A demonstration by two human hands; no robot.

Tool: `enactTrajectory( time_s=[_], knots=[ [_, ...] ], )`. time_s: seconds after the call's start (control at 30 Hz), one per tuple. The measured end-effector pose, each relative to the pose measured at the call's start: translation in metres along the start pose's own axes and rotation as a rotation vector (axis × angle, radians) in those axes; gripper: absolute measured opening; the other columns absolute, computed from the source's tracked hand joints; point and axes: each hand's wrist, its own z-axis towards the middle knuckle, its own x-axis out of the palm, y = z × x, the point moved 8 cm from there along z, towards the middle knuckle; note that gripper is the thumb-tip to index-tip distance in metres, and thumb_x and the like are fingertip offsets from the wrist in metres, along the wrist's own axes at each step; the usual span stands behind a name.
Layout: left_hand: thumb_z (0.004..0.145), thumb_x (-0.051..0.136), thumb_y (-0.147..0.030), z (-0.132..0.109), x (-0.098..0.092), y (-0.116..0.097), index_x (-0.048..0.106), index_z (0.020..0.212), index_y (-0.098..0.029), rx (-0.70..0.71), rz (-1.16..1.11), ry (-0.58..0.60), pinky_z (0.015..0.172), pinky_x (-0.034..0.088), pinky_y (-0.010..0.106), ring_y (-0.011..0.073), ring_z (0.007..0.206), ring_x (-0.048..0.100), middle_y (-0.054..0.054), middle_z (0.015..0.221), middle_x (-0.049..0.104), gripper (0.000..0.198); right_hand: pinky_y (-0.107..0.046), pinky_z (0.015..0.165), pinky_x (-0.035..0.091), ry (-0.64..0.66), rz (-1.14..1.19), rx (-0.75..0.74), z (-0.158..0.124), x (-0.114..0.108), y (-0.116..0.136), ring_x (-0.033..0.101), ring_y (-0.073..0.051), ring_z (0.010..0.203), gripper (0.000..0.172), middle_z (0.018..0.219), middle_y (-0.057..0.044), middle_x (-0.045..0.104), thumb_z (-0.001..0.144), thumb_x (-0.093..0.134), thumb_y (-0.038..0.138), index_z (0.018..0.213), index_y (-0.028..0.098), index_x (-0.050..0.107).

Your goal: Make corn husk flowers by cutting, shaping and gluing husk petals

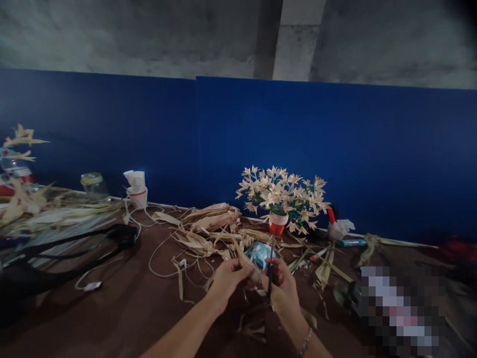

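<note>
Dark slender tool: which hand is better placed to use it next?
Right, probably: the right hand holds the dark slender tool, while the left hand is occupied pinching a pale dry strip.

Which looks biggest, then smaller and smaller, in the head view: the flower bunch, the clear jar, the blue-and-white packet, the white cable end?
1. flower bunch
2. clear jar and blue-and-white packet: too alike to rank, and the packet is partly hidden
3. white cable end
</note>
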Motion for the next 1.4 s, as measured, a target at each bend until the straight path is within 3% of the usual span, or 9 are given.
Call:
enactTrajectory(
  time_s=[0.13, 0.3, 0.43, 0.7, 0.9, 1.17, 1.4],
  knots=[
    [0.059, 0.07, -0.035, 0.001, -0.017, -0.01, 0.061, 0.066, -0.012, 0.051, -0.035, -0.128, 0.044, 0.036, 0.018, 0.0072, 0.042, 0.048, -0.001, 0.053, 0.059, 0.026, -0.02, 0.051, 0.039, 0.054, -0.01, -0.008, 0.001, 0.002, 0.004, 0.048, -0.01, 0.055, 0.038, 0.063, 0.003, 0.053, 0.057, 0.071, 0.029, 0.086, 0.018, 0.049],
    [0.055, 0.073, -0.034, 0.005, -0.041, -0.019, 0.06, 0.069, -0.014, 0.056, -0.213, -0.294, 0.044, 0.035, 0.015, 0.0054, 0.042, 0.049, -0.003, 0.051, 0.057, 0.027, -0.017, 0.042, 0.032, 0.36, -0.034, 0.238, -0.015, 0.026, -0.004, 0.046, -0.008, 0.048, 0.035, 0.055, 0.004, 0.052, 0.06, 0.068, 0.042, 0.078, 0.017, 0.051],
    [0.053, 0.074, -0.034, 0.006, -0.04, -0.021, 0.059, 0.065, -0.013, 0.086, -0.268, -0.279, 0.043, 0.035, 0.015, 0.0059, 0.044, 0.05, -0.003, 0.05, 0.057, 0.029, -0.016, 0.037, 0.029, 0.544, -0.031, 0.317, -0.032, 0.043, -0.018, 0.045, -0.007, 0.04, 0.041, 0.051, 0.005, 0.052, 0.063, 0.062, 0.052, 0.081, 0.017, 0.05],
    [0.054, 0.073, -0.036, 0.005, -0.026, -0.011, 0.059, 0.069, -0.012, 0.029, -0.227, -0.198, 0.042, 0.033, 0.016, 0.0057, 0.041, 0.048, -0.002, 0.051, 0.058, 0.031, -0.017, 0.039, 0.029, 0.529, 0.041, 0.269, -0.033, 0.045, -0.017, 0.046, -0.008, 0.042, 0.037, 0.053, 0.004, 0.051, 0.067, 0.061, 0.049, 0.084, 0.018, 0.051],
    [0.052, 0.074, -0.038, 0.005, -0.027, -0.01, 0.058, 0.068, -0.013, 0.004, -0.216, -0.214, 0.041, 0.031, 0.016, 0.006, 0.04, 0.049, -0.002, 0.052, 0.058, 0.034, -0.017, 0.04, 0.035, 0.495, 0.082, 0.283, -0.032, 0.044, -0.015, 0.042, -0.006, 0.04, 0.037, 0.052, 0.006, 0.048, 0.064, 0.065, 0.047, 0.08, 0.017, 0.051],
    [0.051, 0.075, -0.036, 0.006, -0.031, -0.016, 0.055, 0.075, -0.014, 0.045, -0.198, -0.223, 0.041, 0.033, 0.016, 0.0058, 0.04, 0.049, -0.003, 0.053, 0.058, 0.037, -0.015, 0.033, 0.029, 0.483, 0.043, 0.263, -0.025, 0.041, -0.027, 0.034, -0.003, 0.034, 0.036, 0.047, 0.009, 0.043, 0.063, 0.066, 0.046, 0.078, 0.017, 0.05],
    [0.059, 0.069, -0.041, 0.009, -0.033, -0.017, 0.054, 0.079, -0.016, 0.047, -0.169, -0.215, 0.041, 0.035, 0.015, 0.0061, 0.039, 0.051, -0.003, 0.054, 0.06, 0.036, -0.014, 0.034, 0.029, 0.471, -0.031, 0.311, -0.026, 0.037, -0.016, 0.033, -0.002, 0.035, 0.035, 0.048, 0.009, 0.043, 0.061, 0.067, 0.045, 0.077, 0.017, 0.052]
  ],
)
